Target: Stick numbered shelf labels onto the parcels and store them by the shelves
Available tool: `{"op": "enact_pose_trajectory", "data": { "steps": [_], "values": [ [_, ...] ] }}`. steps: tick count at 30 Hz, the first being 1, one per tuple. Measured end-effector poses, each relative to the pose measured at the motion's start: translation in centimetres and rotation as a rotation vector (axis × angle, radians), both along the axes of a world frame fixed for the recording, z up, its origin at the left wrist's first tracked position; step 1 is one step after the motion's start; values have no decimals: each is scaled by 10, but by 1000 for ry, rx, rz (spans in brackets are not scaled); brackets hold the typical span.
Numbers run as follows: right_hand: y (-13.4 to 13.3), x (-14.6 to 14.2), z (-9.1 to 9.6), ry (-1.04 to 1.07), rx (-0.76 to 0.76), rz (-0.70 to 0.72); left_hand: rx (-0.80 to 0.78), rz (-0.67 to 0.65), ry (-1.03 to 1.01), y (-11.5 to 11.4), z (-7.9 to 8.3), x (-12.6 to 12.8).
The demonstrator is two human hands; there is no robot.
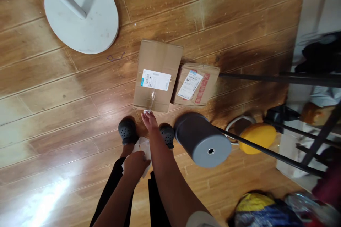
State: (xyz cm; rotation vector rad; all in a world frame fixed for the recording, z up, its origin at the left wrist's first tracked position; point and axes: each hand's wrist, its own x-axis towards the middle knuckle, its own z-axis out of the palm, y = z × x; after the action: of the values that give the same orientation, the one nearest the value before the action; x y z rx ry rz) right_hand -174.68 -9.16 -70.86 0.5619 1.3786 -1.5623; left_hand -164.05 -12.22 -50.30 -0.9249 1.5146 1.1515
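On a wooden floor point(53, 113), the left hand point(136, 165) is clenched on a white sheet point(144, 145) above dark clogs point(128, 131). The right hand point(150, 120) pinches a small white tab point(147, 111) at the near edge of the larger cardboard box point(160, 60). A smaller box point(206, 85) lies just beside it on the right, with a grey cylinder point(199, 138) nearer.

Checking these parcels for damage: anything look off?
The smaller box looks creased, and the floor around it bears a dark stain. Tape lifts at the near edge of the larger box, by the right hand.
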Motion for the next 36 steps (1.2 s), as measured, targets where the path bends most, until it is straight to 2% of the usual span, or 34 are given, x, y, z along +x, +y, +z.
{"op": "enact_pose_trajectory", "data": {
  "steps": [4,8,12,14,16,18,19,21,23,25,28,30,32,34,36],
  "values": [
    [-23,-1,-8,29,-56,-21,7,-28,-33,-1,-1,0],
    [-43,-15,-16,77,-75,63,18,-14,-34,-1,-4,2],
    [-43,-20,-7,98,5,83,-1,3,-4,-8,-6,1],
    [-37,-21,11,93,41,79,-44,8,25,-14,-2,0],
    [-27,-22,42,78,54,108,-115,33,45,-20,8,1],
    [-12,-24,88,54,48,190,-203,141,34,-22,25,3],
    [-4,-25,116,46,38,253,-247,238,25,-22,37,6],
    [12,-30,182,53,2,400,-303,495,33,-20,69,15],
    [24,-38,257,76,-68,566,-296,757,109,-16,113,26],
    [27,-47,336,66,-174,811,-280,963,240,-12,170,39],
    [18,-54,455,-19,-324,1094,-330,1151,427,2,271,61],
    [17,-50,528,-3,-361,1171,-401,1232,507,28,342,72],
    [25,-39,591,172,-349,1289,-471,1308,559,69,408,79],
    [35,-19,641,394,-305,1338,-554,1376,592,110,466,87],
    [36,19,681,517,-391,1414,-718,1416,601,141,517,107]
  ]
}}
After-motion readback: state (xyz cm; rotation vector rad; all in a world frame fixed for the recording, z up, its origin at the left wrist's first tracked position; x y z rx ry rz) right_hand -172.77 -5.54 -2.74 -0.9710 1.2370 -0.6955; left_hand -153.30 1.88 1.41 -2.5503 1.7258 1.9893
